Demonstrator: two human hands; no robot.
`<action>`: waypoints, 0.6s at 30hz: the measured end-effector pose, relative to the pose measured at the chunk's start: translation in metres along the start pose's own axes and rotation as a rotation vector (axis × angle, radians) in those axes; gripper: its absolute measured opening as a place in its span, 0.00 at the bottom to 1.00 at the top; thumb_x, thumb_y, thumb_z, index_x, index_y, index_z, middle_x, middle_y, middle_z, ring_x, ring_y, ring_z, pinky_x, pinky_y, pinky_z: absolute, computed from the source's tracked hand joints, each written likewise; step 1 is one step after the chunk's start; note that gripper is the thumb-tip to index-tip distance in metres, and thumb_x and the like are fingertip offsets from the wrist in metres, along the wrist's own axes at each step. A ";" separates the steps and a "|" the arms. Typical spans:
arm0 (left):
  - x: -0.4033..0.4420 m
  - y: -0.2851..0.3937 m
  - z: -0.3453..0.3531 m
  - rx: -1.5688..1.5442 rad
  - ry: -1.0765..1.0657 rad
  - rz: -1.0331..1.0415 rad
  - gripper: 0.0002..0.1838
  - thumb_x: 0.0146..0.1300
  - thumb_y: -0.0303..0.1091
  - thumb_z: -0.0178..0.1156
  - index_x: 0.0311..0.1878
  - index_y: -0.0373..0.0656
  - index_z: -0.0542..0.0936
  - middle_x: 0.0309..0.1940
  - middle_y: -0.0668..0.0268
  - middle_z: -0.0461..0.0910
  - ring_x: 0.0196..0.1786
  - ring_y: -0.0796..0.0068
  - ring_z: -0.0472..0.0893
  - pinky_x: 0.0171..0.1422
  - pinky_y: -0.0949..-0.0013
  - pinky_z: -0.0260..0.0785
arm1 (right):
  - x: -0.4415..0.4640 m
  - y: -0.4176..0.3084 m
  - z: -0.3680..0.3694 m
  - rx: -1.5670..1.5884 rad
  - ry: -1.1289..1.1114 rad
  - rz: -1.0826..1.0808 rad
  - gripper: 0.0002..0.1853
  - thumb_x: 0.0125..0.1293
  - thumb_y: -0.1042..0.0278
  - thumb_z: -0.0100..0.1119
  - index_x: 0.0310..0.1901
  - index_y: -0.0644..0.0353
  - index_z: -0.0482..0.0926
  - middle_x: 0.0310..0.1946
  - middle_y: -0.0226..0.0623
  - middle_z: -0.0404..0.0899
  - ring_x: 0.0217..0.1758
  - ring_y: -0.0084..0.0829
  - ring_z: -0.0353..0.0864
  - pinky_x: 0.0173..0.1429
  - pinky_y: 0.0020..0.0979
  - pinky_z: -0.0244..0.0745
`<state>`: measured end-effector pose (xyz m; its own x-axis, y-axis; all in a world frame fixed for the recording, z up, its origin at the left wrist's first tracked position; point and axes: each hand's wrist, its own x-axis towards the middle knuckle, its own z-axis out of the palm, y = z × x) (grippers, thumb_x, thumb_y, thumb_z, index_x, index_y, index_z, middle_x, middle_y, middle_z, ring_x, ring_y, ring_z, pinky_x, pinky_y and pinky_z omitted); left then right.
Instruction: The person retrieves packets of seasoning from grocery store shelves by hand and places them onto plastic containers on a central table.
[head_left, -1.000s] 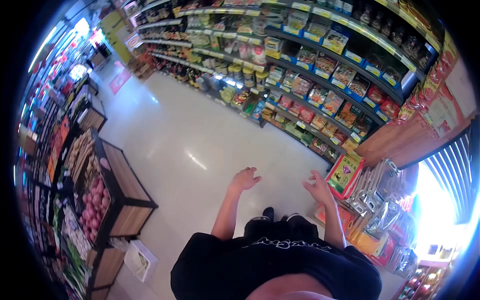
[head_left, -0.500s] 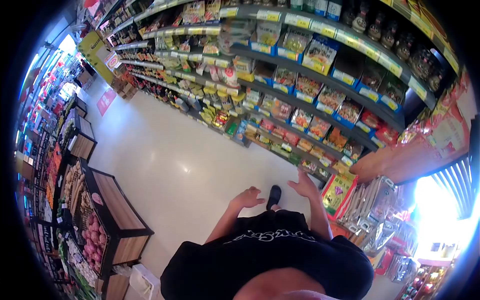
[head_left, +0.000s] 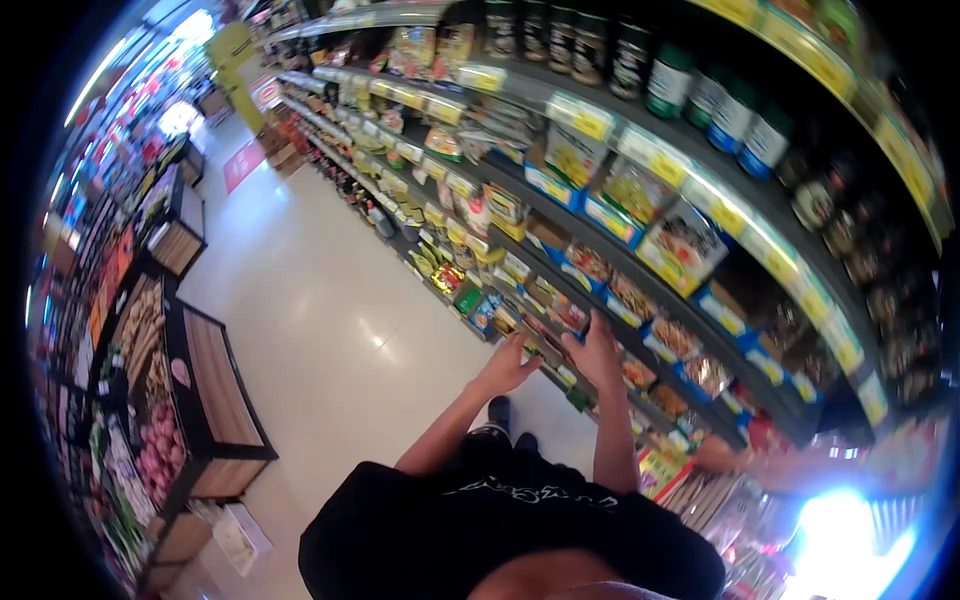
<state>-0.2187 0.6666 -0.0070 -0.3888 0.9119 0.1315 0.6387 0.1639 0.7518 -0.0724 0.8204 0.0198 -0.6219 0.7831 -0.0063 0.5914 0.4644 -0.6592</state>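
Note:
My left hand [head_left: 508, 367] is held out in front of my body above the floor, fingers apart and nothing in it. Beside it, my right hand [head_left: 594, 352] also stays open, thumb turned inward, and appears nearest the shelf rack. Behind the hands runs that long rack of packaged food, with blue-edged boxes of bagged goods [head_left: 632, 297] on its middle shelves. I cannot make out any contact between either hand and the goods. White-labelled bottles with green or blue caps [head_left: 733, 118] line an upper shelf.
On the left stand wood-sided produce bins [head_left: 225, 385] holding pink-red onions or similar round produce [head_left: 161, 450]. A white box [head_left: 240, 540] sits on the floor near them. The pale aisle floor [head_left: 330, 330] stretches toward a yellow pillar [head_left: 235, 75]. Hanging packets [head_left: 705, 500] are at lower right.
My view has shifted closer to the shelf rack, which now fills more of the picture. Both hands have risen and extended forward, staying open. Two feet now show instead of one.

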 end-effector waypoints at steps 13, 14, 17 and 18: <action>0.276 -0.035 0.049 0.012 0.455 0.367 0.24 0.57 0.36 0.62 0.58 0.44 0.75 0.48 0.45 0.78 0.53 0.41 0.76 0.60 0.52 0.68 | 0.118 -0.041 -0.028 -0.049 0.083 -0.056 0.29 0.66 0.58 0.58 0.61 0.70 0.67 0.59 0.65 0.70 0.63 0.63 0.68 0.67 0.48 0.62; 0.282 -0.031 0.043 -0.059 0.427 0.400 0.24 0.57 0.36 0.62 0.58 0.43 0.76 0.48 0.46 0.78 0.53 0.42 0.76 0.61 0.52 0.68 | 0.124 -0.035 -0.021 -0.167 0.054 0.009 0.30 0.66 0.57 0.58 0.62 0.71 0.66 0.59 0.66 0.69 0.64 0.64 0.67 0.67 0.50 0.62; 0.277 -0.023 0.031 -0.225 0.117 0.242 0.23 0.59 0.36 0.62 0.57 0.42 0.77 0.52 0.48 0.78 0.57 0.47 0.76 0.64 0.54 0.66 | 0.125 -0.051 -0.030 -0.170 -0.054 0.088 0.31 0.66 0.55 0.58 0.62 0.72 0.66 0.58 0.67 0.70 0.63 0.62 0.69 0.67 0.49 0.62; 0.278 -0.027 0.040 -0.344 0.119 0.172 0.23 0.59 0.36 0.62 0.58 0.42 0.77 0.53 0.49 0.78 0.58 0.50 0.76 0.65 0.55 0.65 | 0.124 -0.051 -0.029 -0.151 -0.030 0.080 0.31 0.66 0.55 0.58 0.61 0.72 0.66 0.57 0.66 0.71 0.63 0.61 0.69 0.66 0.48 0.63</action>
<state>-0.3178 0.9305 -0.0169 -0.3824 0.8620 0.3329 0.4496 -0.1412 0.8820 -0.1646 0.9054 0.0748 -0.5833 0.8085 -0.0785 0.7089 0.4595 -0.5350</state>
